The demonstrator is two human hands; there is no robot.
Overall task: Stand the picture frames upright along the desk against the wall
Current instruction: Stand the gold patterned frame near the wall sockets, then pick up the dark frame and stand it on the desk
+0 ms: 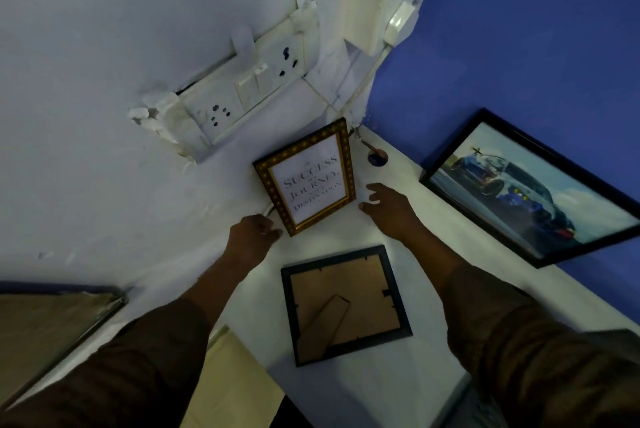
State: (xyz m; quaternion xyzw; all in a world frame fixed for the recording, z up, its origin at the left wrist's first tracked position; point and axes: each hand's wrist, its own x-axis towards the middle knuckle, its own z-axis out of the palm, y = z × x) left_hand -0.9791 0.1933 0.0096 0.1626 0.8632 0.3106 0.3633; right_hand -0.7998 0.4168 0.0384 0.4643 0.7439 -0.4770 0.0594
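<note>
A gold-edged frame (306,178) with printed words stands upright against the white wall in the desk corner. My left hand (252,237) touches its lower left corner with fingers curled. My right hand (388,205) hovers just right of the frame, fingers apart, holding nothing. A dark frame (346,304) lies face down on the white desk (398,375) between my arms, its cardboard back and stand showing. A black frame with a car picture (533,188) leans against the blue wall on the right.
A switch and socket panel (242,91) and a white box (391,1) are fixed to the wall above the corner. A cable hole (377,159) is in the desk near the corner. Another frame's back (52,327) leans at the left. A brown board (235,386) lies near the front.
</note>
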